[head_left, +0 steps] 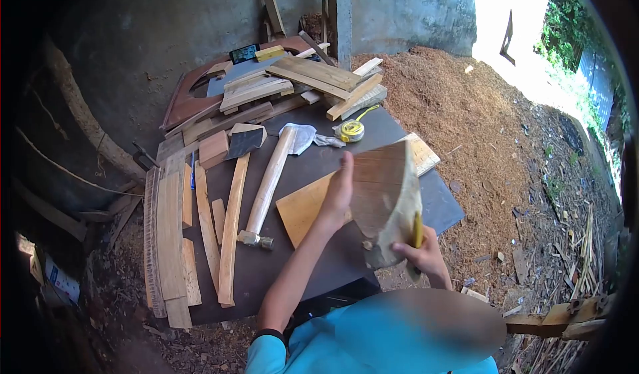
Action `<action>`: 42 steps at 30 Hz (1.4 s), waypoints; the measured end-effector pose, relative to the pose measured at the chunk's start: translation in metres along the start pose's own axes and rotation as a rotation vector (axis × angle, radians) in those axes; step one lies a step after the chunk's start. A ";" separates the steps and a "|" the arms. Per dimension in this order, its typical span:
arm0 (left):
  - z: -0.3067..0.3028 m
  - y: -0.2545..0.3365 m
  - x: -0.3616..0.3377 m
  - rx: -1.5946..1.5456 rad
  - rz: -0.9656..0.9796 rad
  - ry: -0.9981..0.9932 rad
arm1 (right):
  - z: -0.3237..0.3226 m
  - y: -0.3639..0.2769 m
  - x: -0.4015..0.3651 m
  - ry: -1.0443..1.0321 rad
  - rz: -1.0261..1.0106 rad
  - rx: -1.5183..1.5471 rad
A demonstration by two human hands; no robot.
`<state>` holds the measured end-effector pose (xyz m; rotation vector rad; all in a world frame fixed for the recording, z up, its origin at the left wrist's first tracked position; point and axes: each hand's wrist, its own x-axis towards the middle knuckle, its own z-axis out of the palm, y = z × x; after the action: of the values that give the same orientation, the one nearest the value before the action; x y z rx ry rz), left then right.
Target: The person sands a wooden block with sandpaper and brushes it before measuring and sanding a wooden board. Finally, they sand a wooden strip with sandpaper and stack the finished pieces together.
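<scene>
A thick wooden block point(379, 191) with a curved, bark-like edge is raised above the near right part of the dark table. Against its left side is my left hand point(338, 191), one finger pointing up and the others partly hidden. At the lower right edge of the block, my right hand point(426, 259) is closed round a slim yellow tool point(418, 230), its thumb touching the wood. Beneath the block, a flat light board point(306, 207) lies on the table.
On the dark table point(319, 267) lie a hammer point(267, 184), a yellow tape measure point(349, 131), curved wooden strips point(233, 231) and a board stack point(319, 74). A phone point(244, 53) stands behind. Wood shavings point(432, 101) are heaped at the right.
</scene>
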<state>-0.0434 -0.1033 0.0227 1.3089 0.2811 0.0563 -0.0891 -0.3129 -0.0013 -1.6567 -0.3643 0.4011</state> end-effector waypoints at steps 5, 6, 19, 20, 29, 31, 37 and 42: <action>-0.016 -0.041 0.053 1.216 0.445 -0.070 | -0.030 0.034 -0.056 0.594 0.086 0.775; -0.016 -0.046 0.058 1.348 0.454 -0.028 | -0.050 0.054 -0.065 0.593 0.058 0.734; -0.025 -0.043 -0.050 1.154 0.576 -0.327 | -0.094 0.036 -0.076 0.432 0.071 0.437; -0.029 -0.042 -0.054 1.137 0.563 -0.339 | -0.088 0.036 -0.072 0.335 0.078 0.475; -0.062 -0.023 0.002 0.624 0.540 0.213 | -0.057 0.014 -0.026 -0.229 0.467 0.160; -0.055 -0.013 0.057 0.743 0.613 0.187 | -0.051 0.000 -0.021 -0.165 0.478 -0.127; -0.014 -0.022 0.180 1.372 0.183 0.185 | -0.049 -0.048 -0.012 -0.108 0.209 -0.734; -0.026 -0.030 0.177 1.292 0.206 0.184 | -0.070 -0.087 0.083 0.504 -0.480 -0.737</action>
<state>0.1176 -0.0511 -0.0424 2.6238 0.3484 0.1897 0.0164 -0.3259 0.0881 -2.2131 -0.5448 -0.5763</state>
